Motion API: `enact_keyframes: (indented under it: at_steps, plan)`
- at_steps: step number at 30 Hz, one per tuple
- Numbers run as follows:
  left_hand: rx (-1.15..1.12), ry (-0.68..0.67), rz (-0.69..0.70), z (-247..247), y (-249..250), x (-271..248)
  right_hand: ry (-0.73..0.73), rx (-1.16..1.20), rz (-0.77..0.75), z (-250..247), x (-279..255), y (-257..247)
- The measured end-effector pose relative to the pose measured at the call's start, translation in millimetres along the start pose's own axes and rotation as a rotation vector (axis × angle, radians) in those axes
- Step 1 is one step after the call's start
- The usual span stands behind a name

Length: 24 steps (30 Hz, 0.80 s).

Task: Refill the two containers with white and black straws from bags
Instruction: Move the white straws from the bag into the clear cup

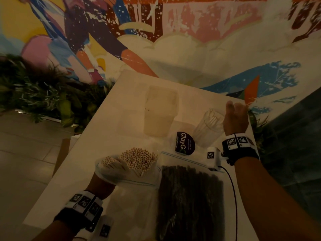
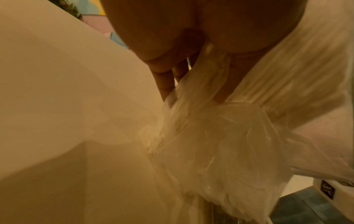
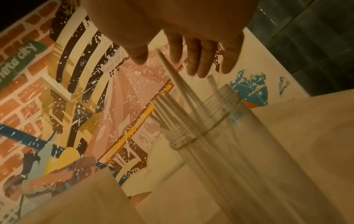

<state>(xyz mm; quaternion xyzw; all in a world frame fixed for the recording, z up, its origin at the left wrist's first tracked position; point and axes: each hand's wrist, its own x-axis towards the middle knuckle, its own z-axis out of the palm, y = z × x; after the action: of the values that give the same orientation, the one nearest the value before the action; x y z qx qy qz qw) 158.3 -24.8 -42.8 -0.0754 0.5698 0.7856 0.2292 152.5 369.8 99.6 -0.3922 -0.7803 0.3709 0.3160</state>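
My left hand point(image 1: 102, 184) grips a clear bag of white straws point(image 1: 137, 160) from below, its mouth facing up; in the left wrist view the fingers point(image 2: 164, 81) curl round the crumpled bag point(image 2: 220, 136). A zip bag of black straws point(image 1: 189, 197) lies flat on the white table point(image 1: 121, 101). A clear jar point(image 1: 208, 127) stands at the right with a few white straws point(image 3: 172, 78) in it. My right hand point(image 1: 234, 117) hovers just above the jar's rim point(image 3: 206, 115), fingers point(image 3: 197, 60) loosely extended and holding nothing. A second, frosted square container point(image 1: 160, 110) stands behind.
A black round lid with "ClayG" lettering point(image 1: 185, 143) lies between the jar and the bags. A painted mural wall point(image 1: 173, 32) rises behind the table. Green plants point(image 1: 43, 94) sit left of it. The table's right edge drops to a dark tiled floor point(image 1: 295, 136).
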Motion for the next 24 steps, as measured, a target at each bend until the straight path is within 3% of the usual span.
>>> enact_keyframes:
  at_steps: [1,3,5,8,10,11,12,13,14,15,16,17,18,19,20,21,22,24]
  plan:
    - [-0.007,0.000,-0.029,-7,-3,-2,0.060,0.042,-0.027,1,0,1]
    - [0.014,0.015,0.047,-7,-1,-2,0.146,0.074,-0.104,3,-3,4]
    - [-0.012,0.042,0.083,2,5,-1,0.042,-0.056,-0.229,7,-7,6]
    - [-0.074,0.072,0.100,9,10,-6,-0.251,-0.422,-0.405,14,-14,16]
    - [-0.189,-0.106,0.133,10,13,-9,-0.219,-0.571,-0.444,13,-19,15]
    - [-0.276,-0.243,0.144,10,15,-9,-0.157,-0.572,-0.456,11,-22,10]
    - [-0.326,-0.294,0.156,11,20,-11,-0.103,-0.517,-0.497,9,-27,4]
    - [-0.367,-0.296,0.202,11,20,-11,-0.073,-0.424,-0.555,6,-35,-2]
    - [-0.388,-0.247,0.353,6,21,-11,-0.056,-0.326,-0.624,4,-44,-8]
    - [-0.518,-0.323,0.330,-1,20,-11,-0.054,-0.263,-0.686,3,-54,-14]
    - [-0.567,-0.307,0.311,-1,24,-16,-0.059,-0.248,-0.733,1,-65,-18]
    - [-0.464,-0.162,0.287,1,23,-22,-0.066,-0.269,-0.754,0,-74,-21]
    - [-0.148,0.061,0.366,2,21,-16,-0.079,-0.306,-0.742,-1,-81,-22]
    - [0.140,0.050,0.402,10,17,-12,-0.108,-0.332,-0.699,-2,-88,-21]
    - [0.100,-0.039,0.251,8,16,-10,-0.150,-0.343,-0.648,-3,-97,-20]
    - [-0.002,-0.031,0.136,12,17,-11,-0.210,-0.326,-0.613,-5,-107,-18]
    - [-0.080,-0.015,0.098,10,18,-12,-0.309,-0.274,-0.588,-6,-120,-17]
    - [-0.061,-0.076,0.123,13,25,-14,-0.690,-0.097,-0.474,-7,-151,-20]
